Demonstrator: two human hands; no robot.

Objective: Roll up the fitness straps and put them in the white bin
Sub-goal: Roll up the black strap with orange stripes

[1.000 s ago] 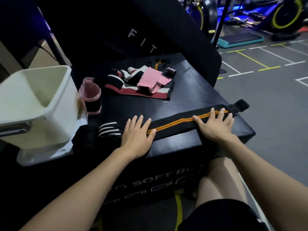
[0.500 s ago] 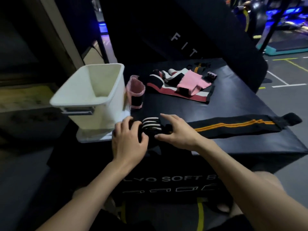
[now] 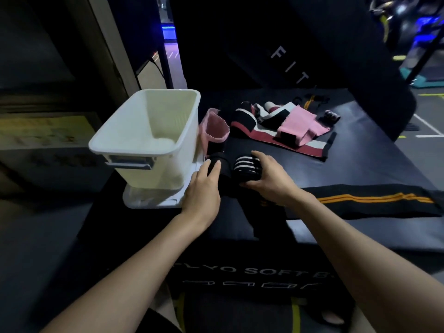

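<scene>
I see right hand [image 3: 269,179] gripping the white-striped black strap roll [image 3: 246,167] near the soft box's [image 3: 360,162] left edge beside the white bin [image 3: 149,140], left hand [image 3: 204,188] flat, fingers relaxed, touching its black end.

White bin [image 3: 153,131]: open-topped, upright, left. Black strap with white stripes [image 3: 245,168]: rolled, just right of bin. Black strap with orange stripes [image 3: 374,200]: flat, near right. Pink, black, red straps [image 3: 288,127]: heaped, far.

A black soft box [image 3: 360,169] stands before what looks like blurred gym equipment [image 3: 406,22].
</scene>
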